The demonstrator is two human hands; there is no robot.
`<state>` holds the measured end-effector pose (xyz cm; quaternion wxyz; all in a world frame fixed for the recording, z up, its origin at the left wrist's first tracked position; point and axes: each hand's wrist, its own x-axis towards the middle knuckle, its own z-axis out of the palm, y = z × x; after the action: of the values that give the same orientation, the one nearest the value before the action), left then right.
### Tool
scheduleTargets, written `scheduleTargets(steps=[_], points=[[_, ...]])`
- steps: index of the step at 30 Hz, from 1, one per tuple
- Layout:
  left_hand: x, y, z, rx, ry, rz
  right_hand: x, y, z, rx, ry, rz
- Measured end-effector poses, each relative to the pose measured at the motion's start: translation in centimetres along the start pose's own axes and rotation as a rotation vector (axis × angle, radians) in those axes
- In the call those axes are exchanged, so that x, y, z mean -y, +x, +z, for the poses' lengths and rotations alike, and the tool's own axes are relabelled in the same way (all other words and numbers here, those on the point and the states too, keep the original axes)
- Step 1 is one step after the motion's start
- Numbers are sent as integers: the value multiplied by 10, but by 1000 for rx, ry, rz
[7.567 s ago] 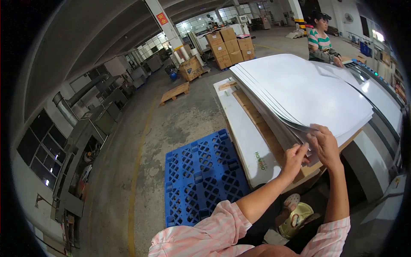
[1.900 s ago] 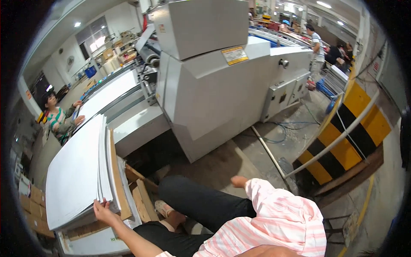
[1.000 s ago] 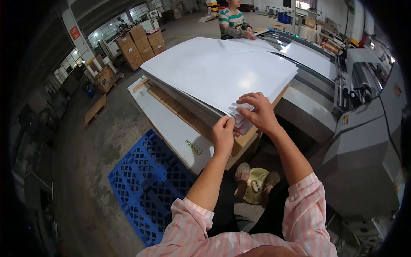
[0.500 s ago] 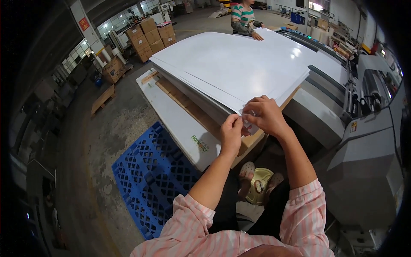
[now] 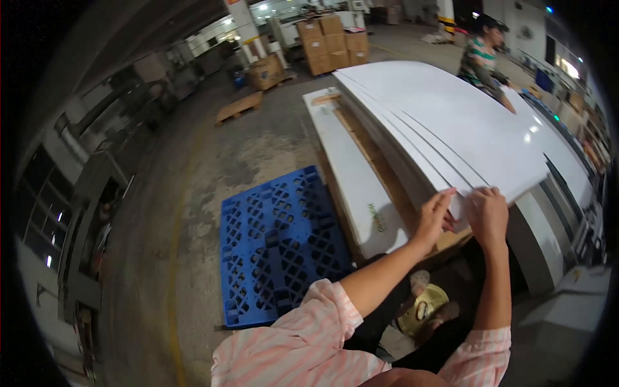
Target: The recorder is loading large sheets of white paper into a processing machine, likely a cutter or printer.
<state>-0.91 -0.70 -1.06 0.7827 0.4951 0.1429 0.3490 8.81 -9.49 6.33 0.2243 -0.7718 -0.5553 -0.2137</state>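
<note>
Large glossy white sheets (image 5: 445,116) lie in a layered stack, their near-left edges slightly fanned. My left hand (image 5: 433,222) is at the near corner, its fingers closed around the sheets' edge. Beside it, my right hand (image 5: 488,216) pinches the near edge of the upper sheets with bent fingers. The fingertips under the sheets are partly hidden. Across the stack, another person (image 5: 480,64) in a striped top has an arm reaching to the sheets' far side.
A blue plastic pallet (image 5: 284,245) lies on the floor to the left. A long white board (image 5: 351,174) runs beside the stack. Machine parts (image 5: 548,226) stand at the right. Cardboard boxes (image 5: 329,45) and a wooden pallet (image 5: 238,108) are farther back. Below is a yellow stool (image 5: 422,309).
The view has turned left, so the stack and both hands appear farther right. My hands, touching before, are now slightly apart along the sheets' corner. The other person has turned and leans lower.
</note>
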Motion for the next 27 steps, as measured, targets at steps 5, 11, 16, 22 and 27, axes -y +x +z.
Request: scheduleTargets(steps=[5,11,16,22,27], points=[[-8,-9,2,-88,-118,112,19,0,-9,29,116,10],[-7,-5,-8,-100,-219,47,25,6,-11,129,220,91],[-2,2,5,-32,-130,32,6,5,-13,145,312,159],[-12,2,-1,-73,-116,69,13,17,-4,-292,-59,-63],[-7,3,-4,-73,-142,55,-1,12,-12,-192,68,-229]])
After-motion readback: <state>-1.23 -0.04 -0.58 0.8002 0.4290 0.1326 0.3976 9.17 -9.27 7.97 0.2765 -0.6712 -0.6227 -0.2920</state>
